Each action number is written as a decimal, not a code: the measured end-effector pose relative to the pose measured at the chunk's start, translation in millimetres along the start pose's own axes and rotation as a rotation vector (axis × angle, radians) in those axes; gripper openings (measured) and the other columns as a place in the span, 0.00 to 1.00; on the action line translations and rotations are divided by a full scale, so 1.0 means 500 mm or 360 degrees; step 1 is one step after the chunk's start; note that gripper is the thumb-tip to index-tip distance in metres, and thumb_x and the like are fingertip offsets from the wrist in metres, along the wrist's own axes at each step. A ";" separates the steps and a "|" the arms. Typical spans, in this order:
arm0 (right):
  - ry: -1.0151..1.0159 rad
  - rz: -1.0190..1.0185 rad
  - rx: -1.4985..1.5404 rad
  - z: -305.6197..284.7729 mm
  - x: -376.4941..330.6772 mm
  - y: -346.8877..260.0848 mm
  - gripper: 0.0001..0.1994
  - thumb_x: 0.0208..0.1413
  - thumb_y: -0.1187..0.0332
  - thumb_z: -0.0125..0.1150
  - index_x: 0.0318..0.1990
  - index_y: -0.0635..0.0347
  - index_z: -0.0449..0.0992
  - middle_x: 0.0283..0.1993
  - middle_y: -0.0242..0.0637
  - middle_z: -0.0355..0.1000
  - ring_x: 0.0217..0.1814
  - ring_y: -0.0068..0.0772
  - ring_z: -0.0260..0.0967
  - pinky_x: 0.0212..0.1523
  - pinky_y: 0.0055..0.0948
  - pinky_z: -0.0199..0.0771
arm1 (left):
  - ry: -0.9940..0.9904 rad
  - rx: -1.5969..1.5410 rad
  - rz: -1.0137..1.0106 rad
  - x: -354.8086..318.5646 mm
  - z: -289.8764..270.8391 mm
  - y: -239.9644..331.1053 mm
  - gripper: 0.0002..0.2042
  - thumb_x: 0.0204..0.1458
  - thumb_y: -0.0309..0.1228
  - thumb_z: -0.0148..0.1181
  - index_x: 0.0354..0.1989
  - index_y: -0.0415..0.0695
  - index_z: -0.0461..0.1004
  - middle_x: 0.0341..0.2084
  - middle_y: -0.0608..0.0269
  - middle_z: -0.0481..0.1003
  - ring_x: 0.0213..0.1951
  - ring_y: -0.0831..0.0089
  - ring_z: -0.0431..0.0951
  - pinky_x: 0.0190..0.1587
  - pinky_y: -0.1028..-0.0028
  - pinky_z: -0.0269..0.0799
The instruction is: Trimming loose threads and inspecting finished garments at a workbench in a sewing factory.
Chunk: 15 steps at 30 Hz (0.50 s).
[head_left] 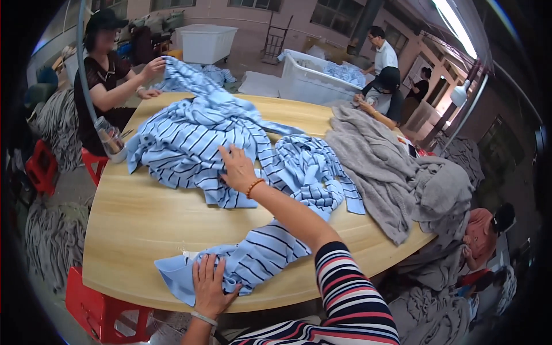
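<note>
My left hand point(210, 284) lies flat, fingers stretched out, on the near end of a light-blue knitted garment point(267, 253) with dark stripes, close to the table's front edge. Further in, my right hand point(238, 171) reaches over the table with its fingers apart, at the near side of a heaped pile of the same blue striped knitwear point(190, 135). Whether its fingertips press on the cloth I cannot tell. To the right of that pile, another bunched striped garment point(307, 164) joins up with the piece under my left arm's side.
On the wooden table point(144, 230), grey knitwear point(374, 161) is heaped at the right. Across at the left, a co-worker point(106, 75) holds up a striped piece; another person point(382, 95) sits at the far right. Red stools point(86, 299) and white bins point(316, 75) stand around.
</note>
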State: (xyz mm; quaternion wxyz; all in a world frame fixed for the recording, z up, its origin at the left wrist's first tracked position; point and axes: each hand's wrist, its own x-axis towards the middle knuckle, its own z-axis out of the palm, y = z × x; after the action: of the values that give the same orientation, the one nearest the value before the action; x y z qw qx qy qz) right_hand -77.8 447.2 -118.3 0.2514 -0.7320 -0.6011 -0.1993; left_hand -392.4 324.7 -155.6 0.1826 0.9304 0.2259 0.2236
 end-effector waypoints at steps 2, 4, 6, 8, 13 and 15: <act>-0.0139 0.0187 -0.0071 0.012 -0.002 0.027 0.25 0.45 0.64 0.63 0.55 0.52 0.69 0.49 0.49 0.68 0.53 0.48 0.65 0.45 0.43 0.72 | 0.0001 0.0028 0.0002 0.002 0.000 0.007 0.37 0.40 0.47 0.66 0.58 0.41 0.63 0.60 0.48 0.60 0.64 0.50 0.54 0.67 0.50 0.41; -0.0227 0.0173 -0.0081 0.005 0.016 0.064 0.20 0.47 0.66 0.60 0.50 0.53 0.71 0.48 0.47 0.69 0.50 0.48 0.66 0.43 0.44 0.73 | 0.0012 0.0016 0.0035 0.012 0.004 0.012 0.37 0.40 0.47 0.66 0.58 0.41 0.63 0.60 0.48 0.60 0.64 0.50 0.54 0.67 0.50 0.41; -0.0234 0.0151 0.0004 0.001 0.039 0.075 0.10 0.49 0.69 0.52 0.39 0.56 0.73 0.42 0.48 0.72 0.44 0.51 0.70 0.39 0.46 0.72 | 0.0015 0.0011 0.0025 0.011 0.003 0.010 0.37 0.40 0.47 0.66 0.59 0.41 0.63 0.60 0.48 0.60 0.64 0.51 0.55 0.67 0.50 0.41; -0.0310 0.0265 0.0108 -0.014 0.073 0.072 0.10 0.48 0.69 0.51 0.38 0.56 0.74 0.39 0.50 0.73 0.42 0.52 0.71 0.39 0.47 0.72 | 0.0015 0.0052 0.0013 0.008 -0.002 0.005 0.37 0.40 0.48 0.67 0.58 0.42 0.63 0.60 0.48 0.60 0.64 0.52 0.55 0.67 0.50 0.42; 0.0086 0.0410 0.0703 -0.122 0.195 0.122 0.13 0.45 0.68 0.50 0.37 0.61 0.76 0.36 0.54 0.74 0.40 0.60 0.71 0.42 0.48 0.71 | 0.0050 0.0005 0.0024 0.018 -0.007 0.005 0.37 0.39 0.43 0.68 0.59 0.42 0.63 0.60 0.48 0.60 0.64 0.50 0.55 0.67 0.51 0.42; 0.0355 0.0200 0.0630 -0.236 0.234 0.079 0.13 0.44 0.70 0.48 0.35 0.63 0.75 0.34 0.59 0.71 0.41 0.59 0.70 0.40 0.46 0.70 | 0.0052 0.0027 0.0017 0.016 -0.020 0.007 0.37 0.39 0.43 0.68 0.59 0.42 0.63 0.60 0.49 0.60 0.64 0.51 0.55 0.67 0.51 0.42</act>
State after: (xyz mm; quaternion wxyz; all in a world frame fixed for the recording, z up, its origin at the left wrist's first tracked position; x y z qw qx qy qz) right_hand -14.7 460.7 39.8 0.4668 -0.6778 -0.5502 -0.1411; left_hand -389.9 328.1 -142.8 0.1698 0.9293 0.2258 0.2379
